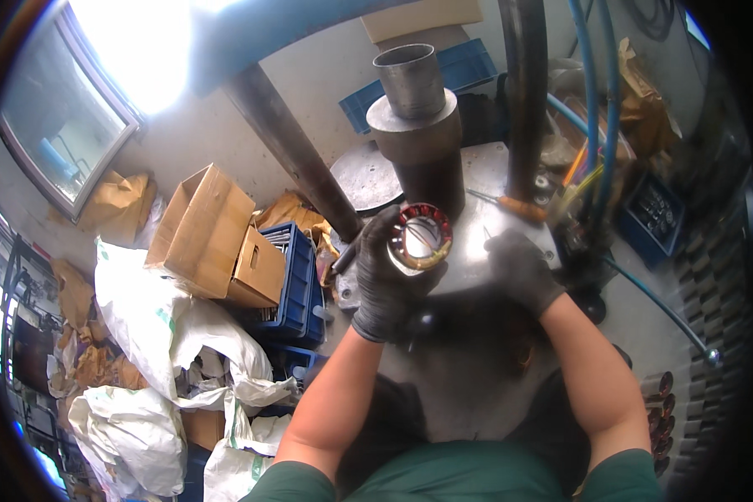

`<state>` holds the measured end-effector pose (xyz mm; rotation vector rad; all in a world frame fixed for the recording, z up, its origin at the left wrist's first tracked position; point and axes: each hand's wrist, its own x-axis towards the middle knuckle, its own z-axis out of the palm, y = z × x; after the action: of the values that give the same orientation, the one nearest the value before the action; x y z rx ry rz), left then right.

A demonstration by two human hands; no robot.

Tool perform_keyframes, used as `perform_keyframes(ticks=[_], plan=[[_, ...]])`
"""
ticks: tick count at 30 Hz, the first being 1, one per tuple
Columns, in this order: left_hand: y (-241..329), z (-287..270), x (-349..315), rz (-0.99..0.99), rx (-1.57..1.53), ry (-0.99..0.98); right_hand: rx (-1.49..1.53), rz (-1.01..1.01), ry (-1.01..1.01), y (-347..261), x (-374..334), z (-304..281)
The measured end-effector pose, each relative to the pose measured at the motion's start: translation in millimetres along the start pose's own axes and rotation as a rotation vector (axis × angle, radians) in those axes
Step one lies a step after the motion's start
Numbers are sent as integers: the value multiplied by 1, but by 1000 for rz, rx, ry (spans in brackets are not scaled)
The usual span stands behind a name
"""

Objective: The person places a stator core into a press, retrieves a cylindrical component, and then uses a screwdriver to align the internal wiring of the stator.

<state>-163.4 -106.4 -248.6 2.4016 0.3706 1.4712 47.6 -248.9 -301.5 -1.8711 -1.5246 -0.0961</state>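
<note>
My left hand [386, 276], in a dark glove, grips a ring-shaped motor stator [420, 261] with reddish segments around its ring and pale coil windings at its lower edge. The stator is tilted, its open middle facing me, in front of the press's metal table [477, 227]. My right hand [519, 266], also gloved, is closed near the table's right part, apart from the stator. A thin tip seems to stick up from its fingers, too blurred to name. Beyond it lies a screwdriver [523, 208] with an orange-brown handle. A steel cylinder [412, 84] on a thick collar stands behind the stator.
Dark press columns [297, 155] rise on both sides of the table. Cardboard boxes [201, 226], a blue crate [293, 289] and white sacks [138, 309] fill the left. Blue hoses [612, 117] hang at the right, above a blue bin [651, 219]. More stators [663, 402] are stacked lower right.
</note>
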Motion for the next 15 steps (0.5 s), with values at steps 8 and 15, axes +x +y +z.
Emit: perform_keyframes(ticks=[8, 15], plan=[[11, 12, -2, 76, -76, 29, -293, -42, -122, 29, 7, 35], [36, 1, 87, 84, -175, 37, -223, 31, -211, 9, 5, 22]])
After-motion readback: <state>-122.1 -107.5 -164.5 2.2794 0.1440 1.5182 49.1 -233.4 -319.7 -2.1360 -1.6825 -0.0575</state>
